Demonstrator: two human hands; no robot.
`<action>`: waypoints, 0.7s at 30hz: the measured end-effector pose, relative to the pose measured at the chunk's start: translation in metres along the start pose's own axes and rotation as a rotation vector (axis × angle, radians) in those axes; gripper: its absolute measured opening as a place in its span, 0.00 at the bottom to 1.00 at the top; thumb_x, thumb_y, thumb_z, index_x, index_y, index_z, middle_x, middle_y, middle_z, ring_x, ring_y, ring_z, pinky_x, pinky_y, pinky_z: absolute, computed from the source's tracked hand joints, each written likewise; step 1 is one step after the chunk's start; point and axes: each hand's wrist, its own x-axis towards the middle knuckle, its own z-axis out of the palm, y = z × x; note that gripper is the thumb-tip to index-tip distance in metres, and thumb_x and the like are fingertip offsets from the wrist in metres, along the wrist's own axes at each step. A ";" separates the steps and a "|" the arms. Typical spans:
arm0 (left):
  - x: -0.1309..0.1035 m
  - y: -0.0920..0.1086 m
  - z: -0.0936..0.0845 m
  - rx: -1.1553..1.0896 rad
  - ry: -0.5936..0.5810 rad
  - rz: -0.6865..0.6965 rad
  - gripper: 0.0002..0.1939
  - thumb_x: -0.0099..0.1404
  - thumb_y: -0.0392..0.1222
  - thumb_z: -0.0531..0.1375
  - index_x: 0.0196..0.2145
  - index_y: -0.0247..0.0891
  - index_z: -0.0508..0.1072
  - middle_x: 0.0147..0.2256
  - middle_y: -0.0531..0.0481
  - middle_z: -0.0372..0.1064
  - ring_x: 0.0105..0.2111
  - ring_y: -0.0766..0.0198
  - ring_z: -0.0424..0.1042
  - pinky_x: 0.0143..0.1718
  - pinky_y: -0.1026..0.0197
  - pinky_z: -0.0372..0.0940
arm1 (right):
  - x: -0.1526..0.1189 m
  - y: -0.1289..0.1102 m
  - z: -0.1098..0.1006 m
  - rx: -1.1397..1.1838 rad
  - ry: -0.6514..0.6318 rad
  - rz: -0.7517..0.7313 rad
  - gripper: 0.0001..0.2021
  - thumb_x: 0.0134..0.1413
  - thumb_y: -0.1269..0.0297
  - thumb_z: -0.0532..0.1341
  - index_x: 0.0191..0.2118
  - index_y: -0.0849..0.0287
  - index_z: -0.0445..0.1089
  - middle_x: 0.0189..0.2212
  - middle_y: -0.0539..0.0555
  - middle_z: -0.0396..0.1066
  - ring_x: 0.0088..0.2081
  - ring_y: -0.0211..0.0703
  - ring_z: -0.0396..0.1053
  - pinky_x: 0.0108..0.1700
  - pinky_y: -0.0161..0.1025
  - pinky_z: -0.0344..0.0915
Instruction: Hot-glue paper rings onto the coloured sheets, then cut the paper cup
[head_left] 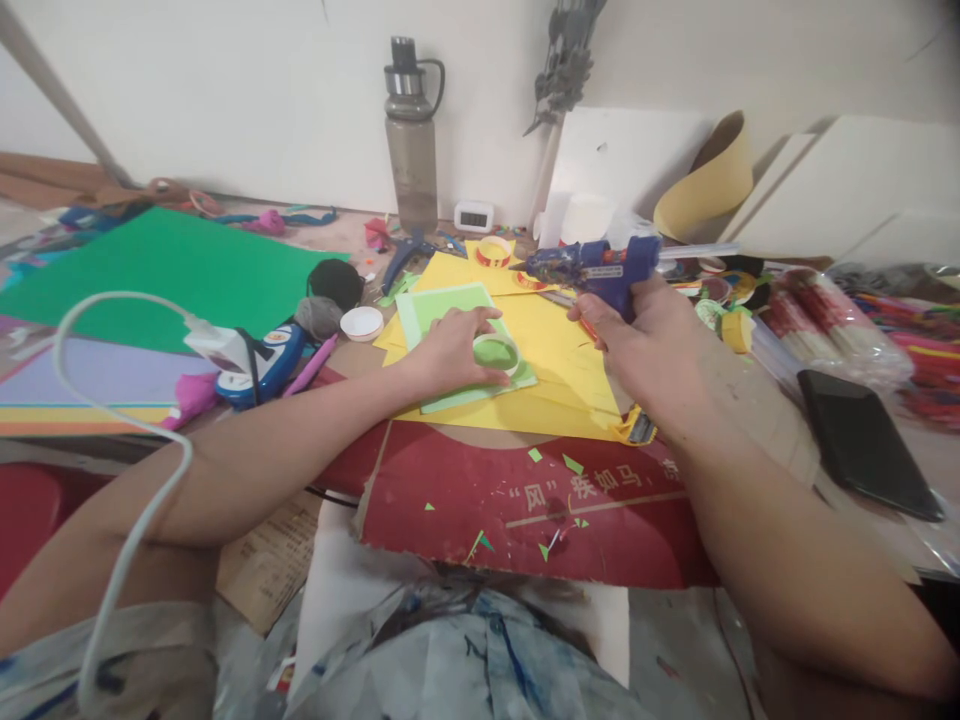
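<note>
My left hand [463, 350] has its thumb and fingers around a small pale ring [514, 353], which rests on light green sheets [444, 302]. Under these lie yellow sheets [577, 345]. My right hand [652, 335] holds a blue glue gun [619, 272] above the yellow sheets, its nozzle pointing left and a clear glue stick out of its back. Behind the ring, a roll of tape [494, 251] sits on yellow paper. Red cardboard [450, 500] with small green scraps lies nearest my body.
A tall bottle [412, 150] and a small white clock [474, 216] stand at the back. Green paper [165, 270], a blue power socket [271, 365] and a white cable [124, 400] are on the left. A black phone [868, 443] lies at the right.
</note>
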 end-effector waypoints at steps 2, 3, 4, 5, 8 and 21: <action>0.000 -0.001 0.000 0.001 0.003 -0.004 0.51 0.52 0.55 0.76 0.68 0.34 0.66 0.57 0.36 0.76 0.62 0.38 0.69 0.66 0.41 0.59 | -0.002 -0.004 0.002 -0.075 0.056 0.000 0.11 0.62 0.49 0.70 0.42 0.48 0.76 0.35 0.55 0.80 0.40 0.53 0.78 0.44 0.50 0.74; 0.001 -0.001 0.000 0.002 0.007 -0.001 0.52 0.52 0.55 0.76 0.68 0.34 0.66 0.58 0.35 0.76 0.63 0.37 0.68 0.66 0.41 0.59 | -0.002 -0.006 0.003 -0.109 0.075 -0.003 0.11 0.61 0.49 0.70 0.42 0.48 0.76 0.35 0.54 0.80 0.39 0.53 0.78 0.44 0.50 0.74; 0.001 -0.002 0.000 0.004 0.013 0.005 0.52 0.51 0.55 0.76 0.68 0.35 0.66 0.59 0.35 0.75 0.64 0.37 0.67 0.67 0.40 0.58 | -0.002 -0.007 0.002 -0.130 0.082 -0.009 0.11 0.61 0.49 0.70 0.42 0.48 0.76 0.35 0.54 0.80 0.39 0.53 0.77 0.44 0.50 0.74; 0.001 -0.003 0.000 0.005 0.020 0.013 0.52 0.51 0.55 0.77 0.68 0.36 0.65 0.61 0.35 0.74 0.65 0.37 0.65 0.67 0.39 0.58 | -0.002 -0.008 0.002 -0.147 0.090 -0.019 0.12 0.61 0.48 0.70 0.41 0.48 0.76 0.35 0.54 0.80 0.38 0.53 0.77 0.44 0.50 0.73; 0.001 -0.005 -0.001 0.010 0.032 0.030 0.51 0.51 0.56 0.76 0.68 0.38 0.66 0.61 0.37 0.73 0.66 0.38 0.65 0.69 0.39 0.57 | -0.001 -0.009 -0.001 -0.193 0.105 -0.064 0.12 0.61 0.46 0.71 0.41 0.48 0.77 0.35 0.54 0.80 0.39 0.53 0.76 0.44 0.49 0.72; 0.005 -0.012 -0.001 0.037 0.043 0.041 0.50 0.52 0.56 0.76 0.68 0.35 0.67 0.56 0.37 0.75 0.59 0.40 0.71 0.64 0.43 0.61 | -0.001 -0.003 -0.005 -0.281 0.059 -0.104 0.11 0.59 0.52 0.72 0.40 0.50 0.75 0.33 0.55 0.78 0.44 0.60 0.77 0.47 0.53 0.73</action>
